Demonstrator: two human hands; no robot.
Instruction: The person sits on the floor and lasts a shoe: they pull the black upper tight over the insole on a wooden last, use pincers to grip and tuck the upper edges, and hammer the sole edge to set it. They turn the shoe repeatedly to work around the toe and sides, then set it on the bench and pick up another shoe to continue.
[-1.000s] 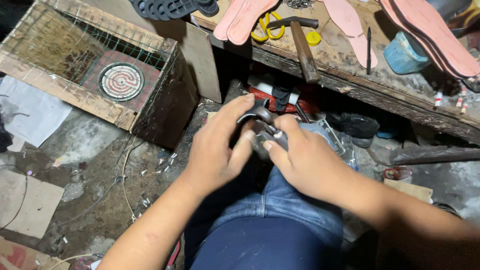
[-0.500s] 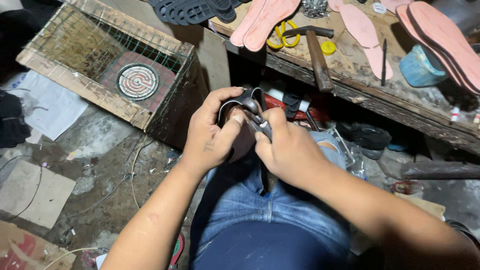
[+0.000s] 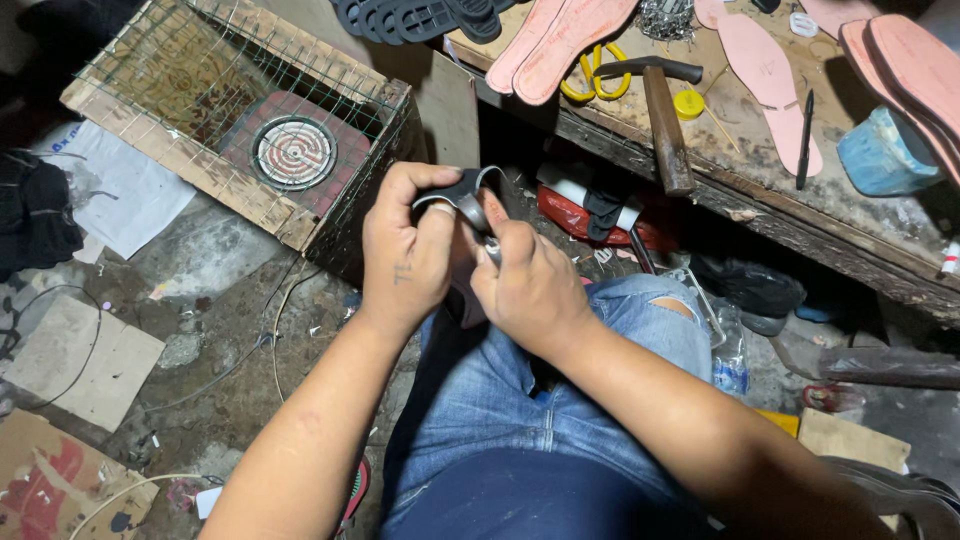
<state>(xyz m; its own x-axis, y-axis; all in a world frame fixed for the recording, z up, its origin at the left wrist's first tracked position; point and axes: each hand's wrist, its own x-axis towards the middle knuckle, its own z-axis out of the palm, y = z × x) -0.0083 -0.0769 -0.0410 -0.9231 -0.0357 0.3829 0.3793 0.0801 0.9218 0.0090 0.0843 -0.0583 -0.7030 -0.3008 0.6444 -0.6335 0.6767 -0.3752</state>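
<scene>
Head view, looking down over the person's lap: both hands meet above the blue jeans (image 3: 520, 400) and work on a small dark strap piece (image 3: 462, 192) with a pale edge. The left hand (image 3: 405, 255) curls closed around it, thumb pressed on top. The right hand (image 3: 530, 285) pinches its near end between thumb and fingers; what the fingertips hold there is too hidden to tell. To do this well, I judge the left grip should stay firm and steady while the right makes small, controlled moves close to the pinch, keeping the piece from twisting. Behind, a hammer (image 3: 665, 125) and pink insoles (image 3: 560, 45) lie on the wooden bench (image 3: 850, 235); a wire-covered crate (image 3: 215, 120) stands at left.
</scene>
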